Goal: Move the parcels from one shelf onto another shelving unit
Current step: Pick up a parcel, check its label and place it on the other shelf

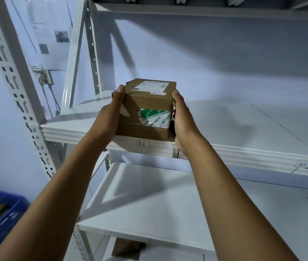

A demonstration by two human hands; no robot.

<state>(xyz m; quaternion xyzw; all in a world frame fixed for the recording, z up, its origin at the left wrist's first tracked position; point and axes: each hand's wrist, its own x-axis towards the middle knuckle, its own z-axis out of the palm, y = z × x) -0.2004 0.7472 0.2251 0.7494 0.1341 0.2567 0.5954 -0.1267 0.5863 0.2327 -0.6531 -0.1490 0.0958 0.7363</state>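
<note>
A brown cardboard parcel [145, 108] with a white label on top and green-and-white tape on its near face is held at the front edge of a white metal shelf [243, 129]. My left hand [110, 117] grips its left side with the thumb on the top edge. My right hand [182, 117] presses against its right side. The parcel's bottom sits level with the shelf's front lip; whether it rests on the shelf is unclear.
A lower white shelf [149, 204] lies below, with a brown parcel [127, 247] on a level beneath it. A blue crate [4, 213] holding parcels stands at the bottom left. White perforated uprights [14, 76] frame the left side. A small paper tag [143, 143] is on the shelf lip.
</note>
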